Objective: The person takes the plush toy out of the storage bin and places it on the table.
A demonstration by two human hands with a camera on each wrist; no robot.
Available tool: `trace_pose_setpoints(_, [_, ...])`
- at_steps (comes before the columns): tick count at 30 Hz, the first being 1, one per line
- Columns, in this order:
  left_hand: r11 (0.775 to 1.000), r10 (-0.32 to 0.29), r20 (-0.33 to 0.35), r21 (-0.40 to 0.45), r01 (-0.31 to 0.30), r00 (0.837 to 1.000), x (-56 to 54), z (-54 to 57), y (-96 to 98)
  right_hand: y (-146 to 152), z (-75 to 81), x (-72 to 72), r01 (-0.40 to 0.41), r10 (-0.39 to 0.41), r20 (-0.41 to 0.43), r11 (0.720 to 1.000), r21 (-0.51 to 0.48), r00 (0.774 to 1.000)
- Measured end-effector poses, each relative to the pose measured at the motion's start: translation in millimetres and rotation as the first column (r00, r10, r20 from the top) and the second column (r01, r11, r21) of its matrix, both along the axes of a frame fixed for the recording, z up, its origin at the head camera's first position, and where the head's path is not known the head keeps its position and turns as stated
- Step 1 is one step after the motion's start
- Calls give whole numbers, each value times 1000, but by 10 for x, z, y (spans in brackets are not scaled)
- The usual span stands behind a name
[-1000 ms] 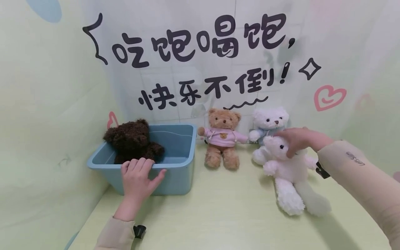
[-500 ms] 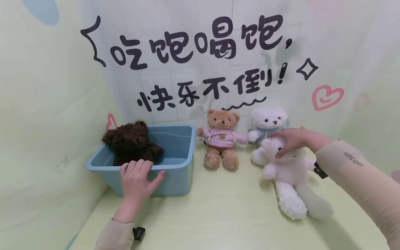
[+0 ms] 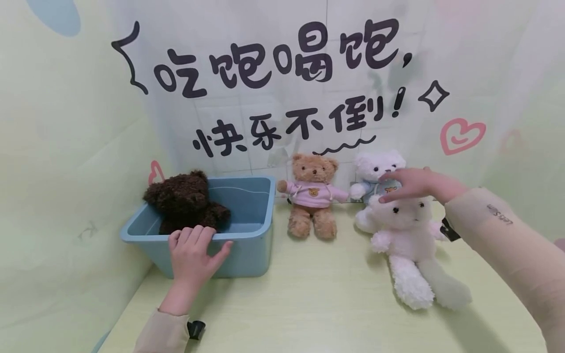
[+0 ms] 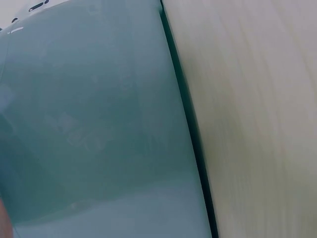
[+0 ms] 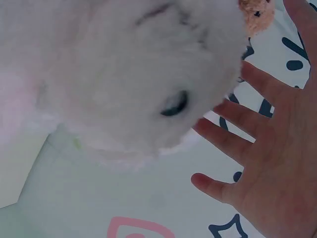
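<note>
Left hand (image 3: 192,256) grips the blue plastic tub (image 3: 249,256); right hand (image 3: 419,184), fingers spread, is at the head of the front white teddy bear (image 3: 410,242).

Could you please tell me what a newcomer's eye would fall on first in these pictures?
The bold black lettering across the back wall would probably catch the eye first. Next may come the dark brown bear in the blue bin at left, with the left hand hooked over the bin's front edge. At right, the right hand is spread at the top of a white bear.
</note>
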State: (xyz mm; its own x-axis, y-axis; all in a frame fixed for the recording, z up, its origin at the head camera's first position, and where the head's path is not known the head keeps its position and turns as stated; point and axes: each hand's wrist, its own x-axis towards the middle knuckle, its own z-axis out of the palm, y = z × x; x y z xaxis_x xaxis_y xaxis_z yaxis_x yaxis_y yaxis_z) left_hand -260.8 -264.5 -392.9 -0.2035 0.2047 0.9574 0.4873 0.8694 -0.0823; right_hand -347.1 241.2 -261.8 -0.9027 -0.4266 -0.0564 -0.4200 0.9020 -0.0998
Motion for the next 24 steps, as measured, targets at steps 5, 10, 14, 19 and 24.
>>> trace_pose_setpoints(5, [1000, 1, -24, -10, -2, 1000, 2, 20, -47, -231, 294, -110, -38, 36, -44, 998, -40, 998])
trace_pose_setpoints(10, [1000, -3, -33, -23, 2, 999, 9, 11, -95, -612, 554, -233, -64, 61, -63, 997, -44, 996])
trace_pose_setpoints(14, [1000, 0, -40, -23, -1, 999, 15, 3, -134, -1016, 676, -309, -116, 113, -61, 992, -48, 992])
trace_pose_setpoints(19, [999, -5, -62, -42, 2, 998, -5, 35, -140, -1543, 747, -363, -180, 177, -70, 982, -48, 982])
trace_pose_setpoints(24, [999, -3, -47, -51, 1, 999, -5, 54, -86, -2001, 773, -401, -237, 231, -100, 970, -49, 968])
